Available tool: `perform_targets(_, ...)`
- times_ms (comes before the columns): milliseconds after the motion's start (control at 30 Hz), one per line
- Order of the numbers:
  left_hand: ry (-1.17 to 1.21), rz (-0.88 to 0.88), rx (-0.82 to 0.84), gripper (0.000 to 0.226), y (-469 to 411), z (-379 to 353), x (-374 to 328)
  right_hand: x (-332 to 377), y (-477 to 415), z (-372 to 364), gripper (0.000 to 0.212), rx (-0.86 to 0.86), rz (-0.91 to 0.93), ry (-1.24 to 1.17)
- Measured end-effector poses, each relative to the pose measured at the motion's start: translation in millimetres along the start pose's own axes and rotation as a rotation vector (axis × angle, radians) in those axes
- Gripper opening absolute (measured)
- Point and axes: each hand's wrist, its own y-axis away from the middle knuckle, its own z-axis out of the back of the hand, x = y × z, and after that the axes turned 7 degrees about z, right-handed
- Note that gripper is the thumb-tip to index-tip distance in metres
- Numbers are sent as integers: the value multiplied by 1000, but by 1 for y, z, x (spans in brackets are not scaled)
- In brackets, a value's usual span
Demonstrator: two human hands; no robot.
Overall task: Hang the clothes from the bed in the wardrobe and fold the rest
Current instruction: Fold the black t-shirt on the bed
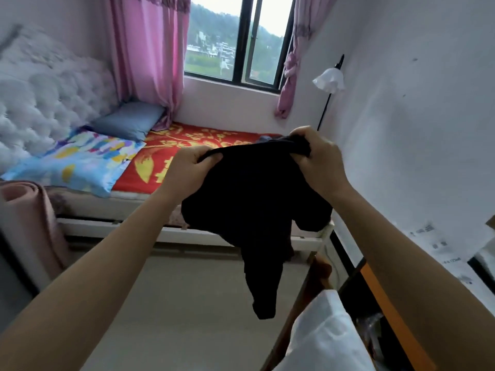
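Both hands are raised in front of the person, each gripping the top edge of a black garment (254,199). The left hand (187,167) pinches the cloth between thumb and curled fingers, and the right hand (318,159) bunches a fold of it in a closed grip. The garment hangs down between the forearms, above the floor (174,303) and in front of the bed's near edge, with one narrow part trailing lowest. The bed (160,162) beyond carries a red sheet with a gold pattern. A grey-blue pillow (128,120) and a brightly coloured pillow (77,162) lie at its head, against a tufted white headboard (45,103). A small bluish piece of cloth (266,137) lies on the sheet just behind the right hand; what it is cannot be told. Pink curtains (150,54) frame the window (235,41), and a white-shaded lamp (329,80) stands by the right wall. A white cloth (321,338) shows at the bottom of the view, under the right forearm
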Motion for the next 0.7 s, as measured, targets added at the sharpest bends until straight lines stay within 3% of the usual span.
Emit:
perform_targets(233,-322,-44,6,20,-38,70,72,18,-42,-103,30,140,-14,-91)
perform_targets(333,-580,-229,-160,32,-51,93,103,23,-55,-150,29,155,3,-76)
perform_targets(467,-690,-463,-258,64,-61,120,143,30,-61,-204,30,219,35,-80)
perform_targets(600,-829,-498,-279,37,-72,135,187,36,-64,-246,30,265,101,-53)
perform_targets(700,-845,-460,-276,30,-78,140,215,40,-70,-270,30,290,172,-33)
